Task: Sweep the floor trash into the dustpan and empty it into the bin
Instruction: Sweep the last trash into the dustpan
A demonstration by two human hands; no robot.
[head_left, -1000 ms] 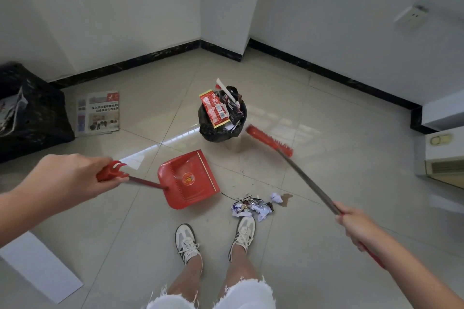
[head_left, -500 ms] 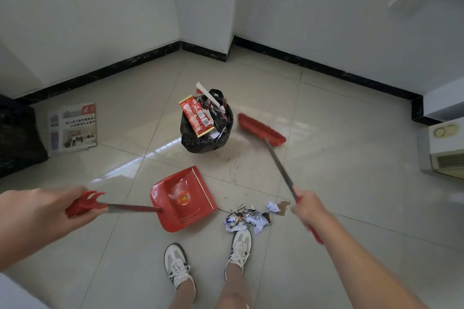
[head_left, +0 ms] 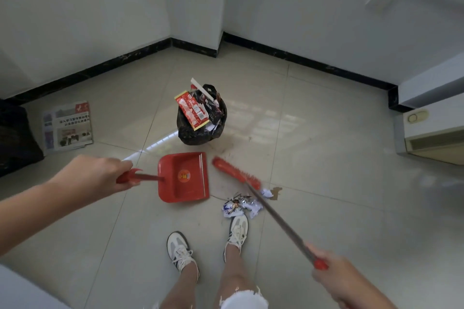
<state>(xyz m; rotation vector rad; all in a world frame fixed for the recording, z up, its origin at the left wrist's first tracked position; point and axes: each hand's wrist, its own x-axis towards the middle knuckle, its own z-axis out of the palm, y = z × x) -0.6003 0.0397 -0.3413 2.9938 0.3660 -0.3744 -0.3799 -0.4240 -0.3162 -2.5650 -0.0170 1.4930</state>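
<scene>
My left hand (head_left: 100, 174) grips the red handle of a red dustpan (head_left: 184, 177), whose pan lies on the tiled floor with its open edge facing right. My right hand (head_left: 336, 275) grips the end of a long broom handle; the red broom head (head_left: 234, 174) sits just right of the dustpan, behind the trash. A small pile of crumpled wrappers and paper (head_left: 242, 206) lies on the floor by my right shoe. Behind the dustpan stands a bin lined with a black bag (head_left: 200, 130), stuffed with red packaging and other rubbish.
A newspaper (head_left: 67, 125) lies on the floor at left, next to a dark crate (head_left: 15, 138). A white appliance (head_left: 434, 130) stands at the right wall. My two feet in white sneakers (head_left: 180, 249) are below the pile. White walls with black skirting form a corner behind the bin.
The broom head has swung back from beside the bin to just right of the dustpan, above the trash pile. The dustpan has turned so its open edge faces right. My right hand pulled back.
</scene>
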